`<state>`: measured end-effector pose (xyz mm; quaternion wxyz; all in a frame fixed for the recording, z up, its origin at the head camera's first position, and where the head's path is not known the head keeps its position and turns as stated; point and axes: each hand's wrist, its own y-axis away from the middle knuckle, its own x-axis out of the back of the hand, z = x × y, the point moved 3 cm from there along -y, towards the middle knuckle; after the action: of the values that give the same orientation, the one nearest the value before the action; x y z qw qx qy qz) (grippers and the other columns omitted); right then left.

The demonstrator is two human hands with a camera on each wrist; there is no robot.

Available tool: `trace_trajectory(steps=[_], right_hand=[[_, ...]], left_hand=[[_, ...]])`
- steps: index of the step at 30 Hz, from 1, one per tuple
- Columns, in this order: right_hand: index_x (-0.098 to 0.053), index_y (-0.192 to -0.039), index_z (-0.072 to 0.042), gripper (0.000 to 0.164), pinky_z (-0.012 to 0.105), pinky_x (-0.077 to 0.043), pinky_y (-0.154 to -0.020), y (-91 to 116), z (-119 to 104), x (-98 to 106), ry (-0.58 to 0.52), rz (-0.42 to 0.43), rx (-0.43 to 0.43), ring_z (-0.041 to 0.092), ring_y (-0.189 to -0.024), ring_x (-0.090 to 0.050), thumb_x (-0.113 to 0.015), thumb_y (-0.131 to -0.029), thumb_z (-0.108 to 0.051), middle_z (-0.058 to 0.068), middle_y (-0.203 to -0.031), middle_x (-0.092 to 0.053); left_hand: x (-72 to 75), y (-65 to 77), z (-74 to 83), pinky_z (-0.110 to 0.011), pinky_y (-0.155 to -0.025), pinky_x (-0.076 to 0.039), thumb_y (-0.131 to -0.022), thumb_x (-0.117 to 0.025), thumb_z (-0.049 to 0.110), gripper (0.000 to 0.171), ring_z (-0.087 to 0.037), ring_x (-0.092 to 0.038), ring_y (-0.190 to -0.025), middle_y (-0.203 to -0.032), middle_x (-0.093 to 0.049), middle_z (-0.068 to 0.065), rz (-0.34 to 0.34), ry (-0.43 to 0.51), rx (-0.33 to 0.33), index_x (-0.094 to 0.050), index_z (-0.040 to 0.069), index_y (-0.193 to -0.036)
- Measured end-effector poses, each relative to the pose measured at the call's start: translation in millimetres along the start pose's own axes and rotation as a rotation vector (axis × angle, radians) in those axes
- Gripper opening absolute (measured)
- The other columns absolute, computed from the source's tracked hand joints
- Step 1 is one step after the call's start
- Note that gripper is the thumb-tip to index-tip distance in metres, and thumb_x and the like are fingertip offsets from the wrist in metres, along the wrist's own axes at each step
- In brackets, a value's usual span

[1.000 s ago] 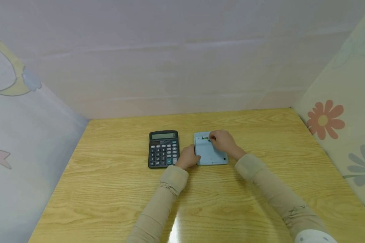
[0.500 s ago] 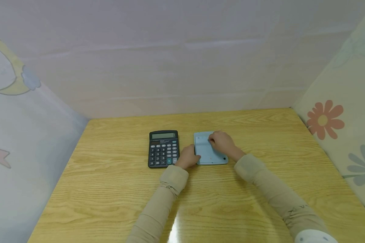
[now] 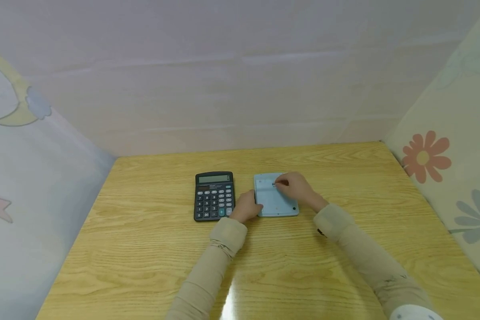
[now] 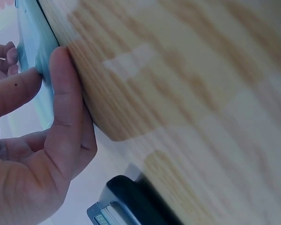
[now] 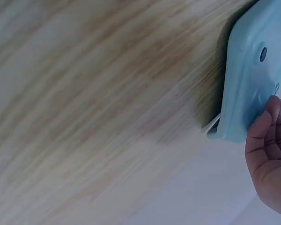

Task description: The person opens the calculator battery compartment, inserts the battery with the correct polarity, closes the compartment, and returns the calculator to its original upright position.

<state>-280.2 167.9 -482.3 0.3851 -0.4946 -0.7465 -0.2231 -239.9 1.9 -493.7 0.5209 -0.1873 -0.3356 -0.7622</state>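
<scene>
A light blue calculator (image 3: 269, 200) lies with its back facing up on the wooden table. My left hand (image 3: 246, 207) holds its left edge; in the left wrist view the thumb (image 4: 18, 91) lies on the back and the index finger (image 4: 65, 93) runs along the side. Near the calculator's far edge, my right hand (image 3: 298, 186) pinches at the small battery cover (image 3: 274, 184), most of which the fingers hide. The right wrist view has the thumb and fingertips (image 5: 271, 104) close together against the blue back.
A dark calculator (image 3: 214, 200) stands face up just left of my left hand, its near right corner close to my wrist. The wooden table (image 3: 144, 249) ends at a plain wall behind, with printed cloth walls at both sides.
One second ago a green battery showed in the compartment; it is out of sight now. My right fingers have shifted slightly, uncovering a small dark mark. The left hand stays put.
</scene>
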Motion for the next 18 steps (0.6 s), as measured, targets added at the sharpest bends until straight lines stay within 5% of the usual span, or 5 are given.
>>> trace_trajectory(steps=[11, 18], right_hand=[[-0.066, -0.096, 0.007, 0.018, 0.041, -0.048, -0.071, 15.6, 6.7, 12.1, -0.095, 0.095, 0.031, 0.027, -0.08, -0.06, -0.057, -0.088, -0.006, 0.017, -0.09, -0.065], [-0.066, -0.095, 0.006, 0.017, 0.035, -0.045, -0.066, 26.7, 11.5, 17.6, -0.111, 0.134, -0.04, 0.022, -0.073, -0.055, -0.057, -0.088, -0.006, 0.013, -0.084, -0.064]], left_hand=[[1.0, 3.0, 1.4, -0.026, -0.049, -0.047, -0.087, -0.059, 0.007, 0.035, -0.017, -0.057, -0.062, -0.1, -0.059, -0.017, 0.007, -0.016, 0.012, -0.05, -0.005, -0.118], [0.4, 4.8, 3.6, -0.026, -0.048, -0.047, -0.087, -0.058, 0.006, 0.033, -0.018, -0.057, -0.061, -0.099, -0.059, -0.017, 0.006, -0.021, 0.01, -0.051, -0.005, -0.116]])
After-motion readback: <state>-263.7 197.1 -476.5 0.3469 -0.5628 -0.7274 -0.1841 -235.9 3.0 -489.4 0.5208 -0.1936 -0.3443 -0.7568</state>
